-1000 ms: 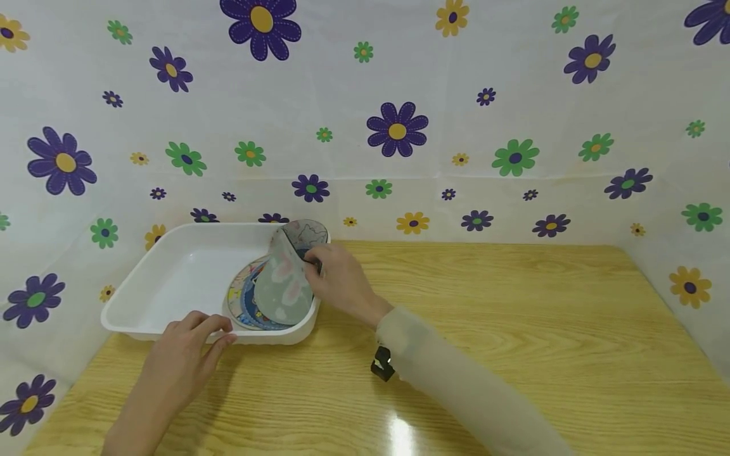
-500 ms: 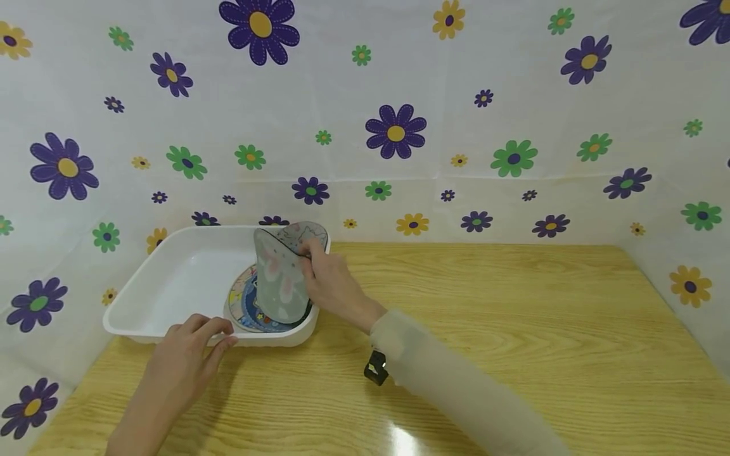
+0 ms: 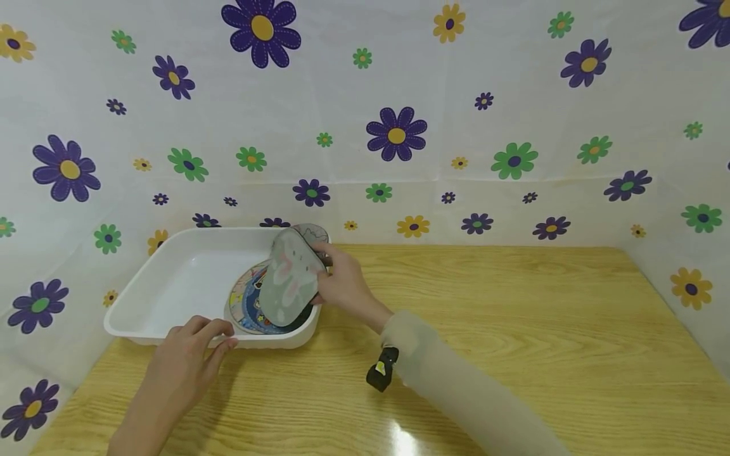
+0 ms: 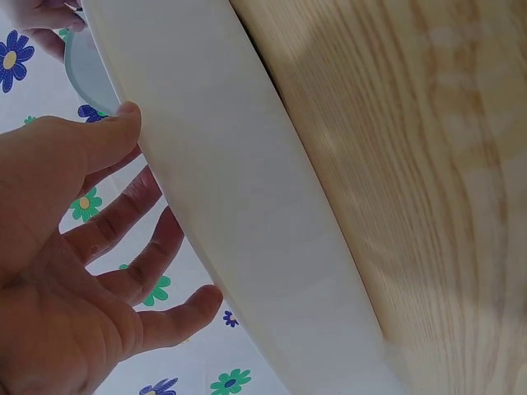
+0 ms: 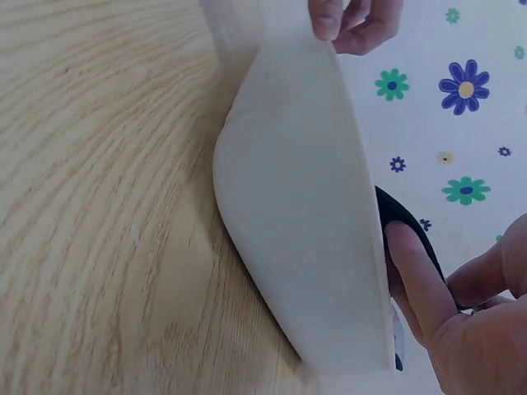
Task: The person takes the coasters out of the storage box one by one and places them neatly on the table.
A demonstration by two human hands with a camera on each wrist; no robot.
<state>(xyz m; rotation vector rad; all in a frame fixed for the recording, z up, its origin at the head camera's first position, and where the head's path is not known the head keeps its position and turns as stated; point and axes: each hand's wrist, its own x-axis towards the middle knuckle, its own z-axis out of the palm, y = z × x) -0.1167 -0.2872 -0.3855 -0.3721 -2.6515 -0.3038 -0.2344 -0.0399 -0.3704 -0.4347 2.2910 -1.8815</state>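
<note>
A white plastic tray stands at the left of the table. In its right part lie several round printed mats, among them a colourful one with a blue one over it. My right hand pinches the right edge of a flexible grey round mat with rabbit pictures, tilted up above the others; its black underside shows in the right wrist view. Behind it another grey mat leans at the back right corner. My left hand grips the tray's front rim, thumb outside and fingers over the edge.
The tray rests on a wood-grain table, close to a white flowered cloth hanging behind and at the sides. A black wrist device hangs below my right sleeve.
The grey rabbit mat first swings left and bends, then comes back right and lies flatter to view, its print more visible. My right hand shifts its hold along the edge. The left hand stays put.
</note>
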